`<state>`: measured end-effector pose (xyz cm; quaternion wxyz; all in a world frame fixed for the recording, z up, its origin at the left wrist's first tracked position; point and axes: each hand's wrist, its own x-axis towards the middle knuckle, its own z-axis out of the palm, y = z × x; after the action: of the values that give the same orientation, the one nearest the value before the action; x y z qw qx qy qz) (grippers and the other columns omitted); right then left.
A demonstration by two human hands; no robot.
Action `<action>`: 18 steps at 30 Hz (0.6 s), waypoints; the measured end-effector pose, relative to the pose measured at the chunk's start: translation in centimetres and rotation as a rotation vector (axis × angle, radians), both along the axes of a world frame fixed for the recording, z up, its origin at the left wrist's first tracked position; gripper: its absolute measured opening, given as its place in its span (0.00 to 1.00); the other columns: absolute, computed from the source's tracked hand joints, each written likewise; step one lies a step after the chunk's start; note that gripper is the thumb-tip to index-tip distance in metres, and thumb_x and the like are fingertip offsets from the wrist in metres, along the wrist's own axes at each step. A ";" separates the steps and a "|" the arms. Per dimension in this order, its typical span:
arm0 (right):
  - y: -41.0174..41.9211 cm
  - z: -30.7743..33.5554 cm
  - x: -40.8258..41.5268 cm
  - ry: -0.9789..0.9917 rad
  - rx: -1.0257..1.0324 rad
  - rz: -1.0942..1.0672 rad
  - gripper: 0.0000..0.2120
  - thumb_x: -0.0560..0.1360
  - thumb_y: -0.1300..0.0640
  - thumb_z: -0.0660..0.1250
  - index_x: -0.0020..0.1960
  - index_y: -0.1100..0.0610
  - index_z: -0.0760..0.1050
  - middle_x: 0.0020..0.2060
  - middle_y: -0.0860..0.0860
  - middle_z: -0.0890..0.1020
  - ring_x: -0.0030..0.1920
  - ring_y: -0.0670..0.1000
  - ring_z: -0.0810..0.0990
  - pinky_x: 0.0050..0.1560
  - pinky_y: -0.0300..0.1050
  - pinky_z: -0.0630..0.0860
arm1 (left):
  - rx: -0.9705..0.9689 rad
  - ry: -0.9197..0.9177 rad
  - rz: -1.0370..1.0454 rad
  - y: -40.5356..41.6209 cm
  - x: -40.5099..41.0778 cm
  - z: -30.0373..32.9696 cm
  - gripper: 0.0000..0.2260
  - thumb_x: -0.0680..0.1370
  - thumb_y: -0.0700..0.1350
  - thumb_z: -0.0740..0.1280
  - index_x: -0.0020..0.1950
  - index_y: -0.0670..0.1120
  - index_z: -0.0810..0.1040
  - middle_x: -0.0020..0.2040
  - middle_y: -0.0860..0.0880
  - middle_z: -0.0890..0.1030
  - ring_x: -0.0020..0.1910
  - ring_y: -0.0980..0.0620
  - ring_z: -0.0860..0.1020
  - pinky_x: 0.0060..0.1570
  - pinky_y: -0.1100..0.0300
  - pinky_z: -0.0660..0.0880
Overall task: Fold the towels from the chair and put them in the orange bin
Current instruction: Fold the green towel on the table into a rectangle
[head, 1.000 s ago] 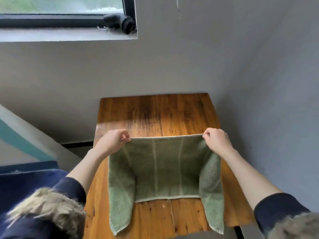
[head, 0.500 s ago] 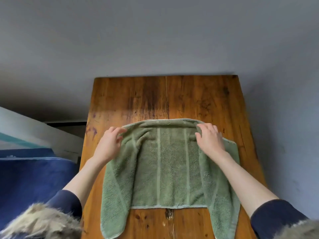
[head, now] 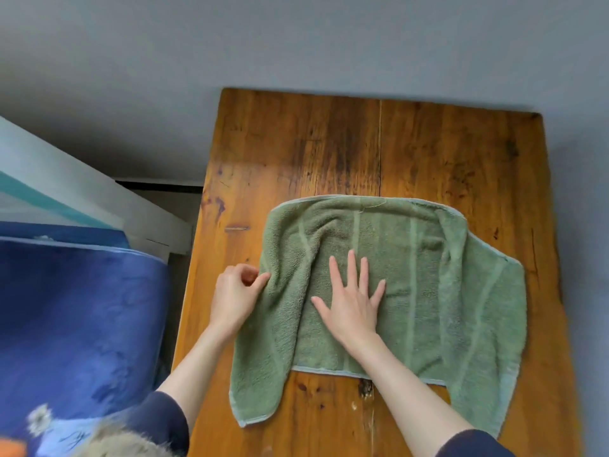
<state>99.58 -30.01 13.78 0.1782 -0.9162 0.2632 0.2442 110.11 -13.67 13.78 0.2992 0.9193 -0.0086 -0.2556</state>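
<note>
A green towel (head: 428,285) lies on the wooden table (head: 329,143), its two side flaps folded in over the middle and rumpled. My left hand (head: 235,298) pinches the towel's left edge between thumb and fingers. My right hand (head: 352,301) presses flat on the middle of the towel with its fingers spread. A small piece of something orange (head: 11,448) shows at the bottom left corner; I cannot tell what it is. The chair is out of view.
A blue blanket or cushion (head: 75,324) lies to the left of the table, with a white and teal frame (head: 82,196) behind it. A grey wall (head: 296,37) runs along the table's far and right sides.
The towel came down from the air onto the table. My right hand moved from the far right corner to the middle and flattened. My left hand slid down the left edge. The view shifted left.
</note>
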 end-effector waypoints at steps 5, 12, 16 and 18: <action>0.5 -0.2 0.1 0.035 -0.023 -0.013 0.39 0.76 0.36 0.56 0.76 0.47 0.36 0.74 0.52 0.32 0.74 0.56 0.32 0.69 0.69 0.41 | -0.052 0.190 0.023 -0.7 0.4 0.6 0.09 0.74 0.47 0.70 0.51 0.48 0.75 0.37 0.56 0.77 0.42 0.54 0.76 0.44 0.61 0.69; 0.4 0.3 0.5 0.114 -0.012 0.012 0.42 0.75 0.35 0.57 0.76 0.47 0.35 0.74 0.53 0.31 0.74 0.57 0.31 0.69 0.70 0.42 | 0.032 -0.177 0.040 1.5 4.3 4.1 0.05 0.73 0.42 0.64 0.47 0.45 0.77 0.44 0.47 0.78 0.45 0.44 0.76 0.43 0.55 0.71; 0.5 0.4 0.6 0.123 -0.008 0.003 0.43 0.74 0.35 0.58 0.75 0.47 0.34 0.74 0.53 0.31 0.73 0.57 0.30 0.69 0.69 0.42 | 0.031 -0.623 -0.210 0.9 4.9 5.3 0.04 0.72 0.38 0.67 0.47 0.40 0.76 0.44 0.42 0.77 0.41 0.41 0.76 0.33 0.50 0.73; 0.5 0.4 0.7 0.125 -0.004 -0.006 0.43 0.74 0.36 0.59 0.75 0.47 0.34 0.74 0.53 0.31 0.73 0.57 0.30 0.69 0.69 0.42 | 0.042 -0.604 -0.410 0.4 3.7 4.1 0.04 0.73 0.38 0.68 0.46 0.40 0.77 0.43 0.43 0.76 0.41 0.42 0.77 0.27 0.54 0.71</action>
<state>100.26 -29.48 14.17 0.1602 -0.8986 0.2770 0.3001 113.79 -13.27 17.84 0.2068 0.9385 -0.2752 -0.0275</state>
